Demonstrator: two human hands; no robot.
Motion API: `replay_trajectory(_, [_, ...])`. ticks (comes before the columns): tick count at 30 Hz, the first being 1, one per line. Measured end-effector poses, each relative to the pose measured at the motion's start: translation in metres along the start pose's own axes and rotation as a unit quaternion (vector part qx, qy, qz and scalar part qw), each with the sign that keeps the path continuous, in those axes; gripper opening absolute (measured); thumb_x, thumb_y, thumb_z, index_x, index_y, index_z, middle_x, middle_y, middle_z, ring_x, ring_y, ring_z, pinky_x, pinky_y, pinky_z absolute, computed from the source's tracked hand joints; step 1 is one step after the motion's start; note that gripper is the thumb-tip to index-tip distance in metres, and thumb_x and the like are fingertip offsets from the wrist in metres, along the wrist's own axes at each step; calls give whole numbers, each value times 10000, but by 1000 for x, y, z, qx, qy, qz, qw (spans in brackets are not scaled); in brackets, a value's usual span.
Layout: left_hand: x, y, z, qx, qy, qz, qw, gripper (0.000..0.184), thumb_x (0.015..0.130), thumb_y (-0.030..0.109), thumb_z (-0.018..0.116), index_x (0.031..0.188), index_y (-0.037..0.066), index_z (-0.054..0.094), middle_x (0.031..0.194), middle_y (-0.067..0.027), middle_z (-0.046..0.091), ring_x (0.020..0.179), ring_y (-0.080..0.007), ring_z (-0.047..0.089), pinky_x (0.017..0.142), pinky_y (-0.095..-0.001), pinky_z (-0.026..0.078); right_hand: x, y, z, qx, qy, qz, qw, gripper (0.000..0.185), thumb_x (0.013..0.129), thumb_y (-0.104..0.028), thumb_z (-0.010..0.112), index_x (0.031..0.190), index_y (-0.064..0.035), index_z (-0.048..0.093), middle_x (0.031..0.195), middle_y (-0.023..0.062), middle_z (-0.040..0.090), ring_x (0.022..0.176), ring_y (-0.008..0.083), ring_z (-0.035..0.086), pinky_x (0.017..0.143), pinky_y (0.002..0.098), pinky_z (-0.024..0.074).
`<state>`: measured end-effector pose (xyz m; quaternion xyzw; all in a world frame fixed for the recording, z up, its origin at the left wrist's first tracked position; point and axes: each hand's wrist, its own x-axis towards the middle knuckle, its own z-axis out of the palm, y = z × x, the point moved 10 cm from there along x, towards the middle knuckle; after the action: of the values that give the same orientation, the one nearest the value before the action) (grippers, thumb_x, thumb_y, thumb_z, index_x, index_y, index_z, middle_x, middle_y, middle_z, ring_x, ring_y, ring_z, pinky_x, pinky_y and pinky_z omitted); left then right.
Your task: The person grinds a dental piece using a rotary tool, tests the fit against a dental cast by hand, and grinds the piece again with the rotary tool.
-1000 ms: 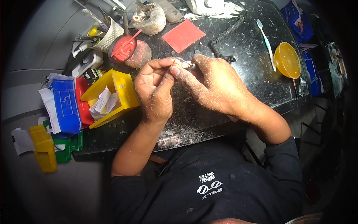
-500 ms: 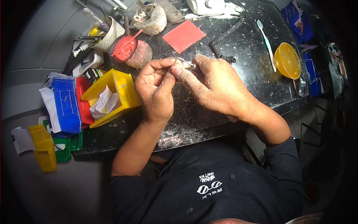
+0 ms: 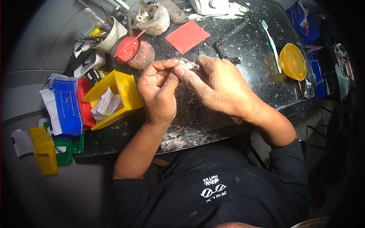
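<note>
My left hand (image 3: 159, 89) is closed in a pinch, thumb against fingertips, on a small pale piece (image 3: 185, 62) that is mostly covered by the fingers. My right hand (image 3: 220, 87), dusted with white powder, wraps round a rotary handpiece; only its metal tip (image 3: 196, 67) shows, pointing at the piece. The right thumb touches the left fingertips. A black coiled cord (image 3: 224, 43) runs down to behind the right hand. Both hands are above the near part of the dark, dusty bench (image 3: 258, 53).
A red sheet (image 3: 188, 37) lies beyond the hands. To the left are a pan of red strips (image 3: 127, 49), a yellow bin (image 3: 131, 89) with papers, and a blue bin (image 3: 68, 102). A toothbrush (image 3: 272, 43) and an amber bowl (image 3: 292, 60) are at right. A white device (image 3: 211, 7) stands behind.
Almost nothing differs. The hands keep the same grip and place, with only a very slight shift at the fingertips.
</note>
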<state>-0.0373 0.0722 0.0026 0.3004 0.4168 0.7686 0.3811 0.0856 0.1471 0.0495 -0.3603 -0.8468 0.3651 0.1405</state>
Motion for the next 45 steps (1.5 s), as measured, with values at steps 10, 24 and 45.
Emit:
replay_trajectory(10, [-1,2,3,1,-7,-4,1000,168,964,-79,640,1129,-76,611,1072,-168,712,968,-187,713,899,-299,574,1,-1,-2,3,6,-6,1000,635,970,-541,613,755,54,662,647,234,641,664,425,681,673,501,547])
replay_trajectory(24, [-1,2,7,-52,-30,-2,998,193,961,-63,655,1146,-74,602,1084,-177,710,977,-192,712,911,-302,570,0,-1,-3,7,2,-10,1000,645,964,-553,615,751,54,662,650,234,643,665,430,680,668,504,545])
replay_trajectory(45, [-1,2,6,-41,-29,0,999,200,958,-76,647,1151,-74,598,1095,-182,706,994,-196,709,922,-302,566,-2,-4,-4,23,10,-18,1000,621,971,-524,619,751,55,656,644,238,638,648,432,673,652,501,543])
